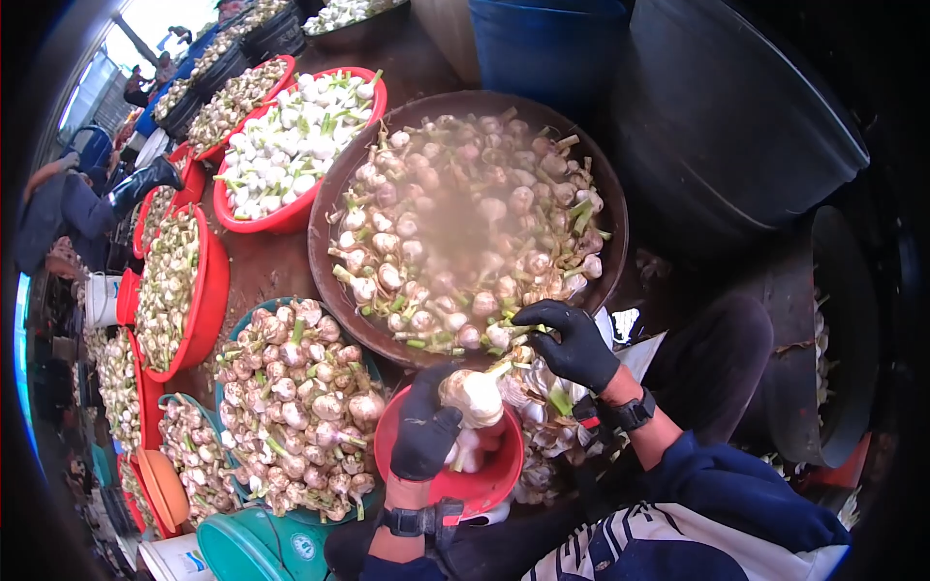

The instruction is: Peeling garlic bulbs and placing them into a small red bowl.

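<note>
My left hand [425, 430], in a black glove, grips a large garlic bulb [472, 398] that looks white and partly peeled. Its stem points up and right toward my right hand [570, 345], also gloved in black. The right thumb and forefinger curl near a greenish strip, perhaps stem or skin; whether they pinch it cannot be told. Below the held bulb is a red bucket [501, 476] with a few pale bulbs inside. Loose garlic skins [556, 428] lie heaped under my right wrist. Just beyond both hands stands a wide brown basin [320, 240] of unpeeled garlic bulbs [483, 301].
A teal basin [236, 323] heaped with garlic stands at left. Red tubs [218, 290] of garlic line the far left, one holding white bulbs [290, 145]. A green bucket [232, 545] sits near front. Large dark barrels [734, 123] rise at right. Another person [73, 203] is at far left.
</note>
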Tool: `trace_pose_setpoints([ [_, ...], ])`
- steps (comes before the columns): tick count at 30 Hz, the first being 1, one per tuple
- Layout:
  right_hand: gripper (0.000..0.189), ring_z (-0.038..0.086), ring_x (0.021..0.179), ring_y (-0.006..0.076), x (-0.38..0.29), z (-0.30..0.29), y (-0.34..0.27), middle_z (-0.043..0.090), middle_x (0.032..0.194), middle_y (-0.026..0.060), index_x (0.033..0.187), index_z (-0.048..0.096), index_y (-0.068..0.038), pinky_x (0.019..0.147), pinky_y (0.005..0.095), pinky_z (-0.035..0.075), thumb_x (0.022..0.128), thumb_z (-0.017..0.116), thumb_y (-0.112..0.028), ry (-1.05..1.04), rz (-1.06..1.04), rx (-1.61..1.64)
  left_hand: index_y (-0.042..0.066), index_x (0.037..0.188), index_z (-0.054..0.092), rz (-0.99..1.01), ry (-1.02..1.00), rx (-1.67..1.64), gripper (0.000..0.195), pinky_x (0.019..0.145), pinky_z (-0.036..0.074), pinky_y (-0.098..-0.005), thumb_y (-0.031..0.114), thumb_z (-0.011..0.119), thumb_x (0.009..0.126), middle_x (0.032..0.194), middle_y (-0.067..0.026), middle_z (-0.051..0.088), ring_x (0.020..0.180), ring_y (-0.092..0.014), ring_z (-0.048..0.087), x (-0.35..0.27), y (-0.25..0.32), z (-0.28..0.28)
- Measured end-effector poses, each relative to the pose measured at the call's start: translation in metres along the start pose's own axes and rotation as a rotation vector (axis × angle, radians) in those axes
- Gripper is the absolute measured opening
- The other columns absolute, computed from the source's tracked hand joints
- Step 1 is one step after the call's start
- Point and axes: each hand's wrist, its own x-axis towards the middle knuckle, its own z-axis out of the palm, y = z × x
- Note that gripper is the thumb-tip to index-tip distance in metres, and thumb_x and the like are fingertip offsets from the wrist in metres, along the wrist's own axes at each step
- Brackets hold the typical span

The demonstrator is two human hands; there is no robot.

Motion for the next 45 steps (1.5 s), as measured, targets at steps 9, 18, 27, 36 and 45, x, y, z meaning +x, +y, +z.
trace_pose_setpoints([
  [9, 0.030, 0.063, 0.093, 0.0268, 0.004, -0.018, -0.035, 0.066, 0.100, 0.0140, 0.105, 0.065, -0.004, 0.086, 0.0345, 0.047, 0.077, 0.059, -0.012, -0.277, 0.000, 0.256, -0.005, 0.122, 0.044, -0.064, 0.072, -0.365, 0.044, 0.092, 0.044, -0.0317, 0.005, 0.061, 0.083, 0.114, -0.0129, 0.055, 0.103, -0.021, 0.056, 0.005, 0.002, 0.005],
  [18, 0.018, 0.063, 0.071, 0.0306, -0.017, 0.024, -0.030, 0.065, 0.075, 0.0146, 0.087, 0.071, -0.010, 0.066, 0.0369, 0.050, 0.071, 0.068, -0.017, -0.166, 0.070, -0.008, -0.005, 0.133, 0.036, -0.054, 0.009, -0.024, 0.056, 0.094, 0.043, -0.0347, 0.012, 0.062, 0.086, 0.124, -0.0139, 0.051, 0.109, -0.024, 0.053, 0.005, -0.019, 0.006],
  [27, 0.016, 0.062, 0.064, 0.0290, -0.041, 0.042, -0.020, 0.064, 0.071, 0.0097, 0.080, 0.068, -0.012, 0.059, 0.0355, 0.050, 0.064, 0.067, -0.012, 0.070, -0.008, -0.179, -0.001, 0.131, 0.040, -0.230, -0.050, 0.561, 0.057, 0.053, 0.049, -0.0239, 0.013, 0.066, 0.083, 0.090, -0.0059, 0.063, 0.068, -0.008, 0.058, 0.006, -0.037, 0.007],
  [36, 0.012, 0.061, 0.065, 0.0296, -0.037, 0.042, -0.004, 0.063, 0.075, 0.0159, 0.083, 0.063, -0.005, 0.062, 0.0378, 0.048, 0.073, 0.061, -0.011, -0.123, 0.269, -0.107, -0.002, 0.123, 0.046, 0.214, -0.041, 0.854, 0.065, 0.079, 0.051, -0.0354, 0.013, 0.075, 0.067, 0.104, -0.0202, 0.060, 0.093, -0.029, 0.063, -0.001, -0.036, 0.019],
  [45, 0.018, 0.055, 0.059, 0.0184, -0.047, 0.039, -0.001, 0.060, 0.068, 0.0167, 0.081, 0.063, -0.002, 0.059, 0.0329, 0.044, 0.076, 0.066, -0.019, -0.190, 0.255, 0.017, 0.000, 0.124, 0.048, 0.082, 0.069, 0.890, 0.058, 0.080, 0.050, -0.0333, 0.010, 0.072, 0.071, 0.110, -0.0169, 0.058, 0.096, -0.023, 0.061, -0.002, -0.060, 0.021],
])
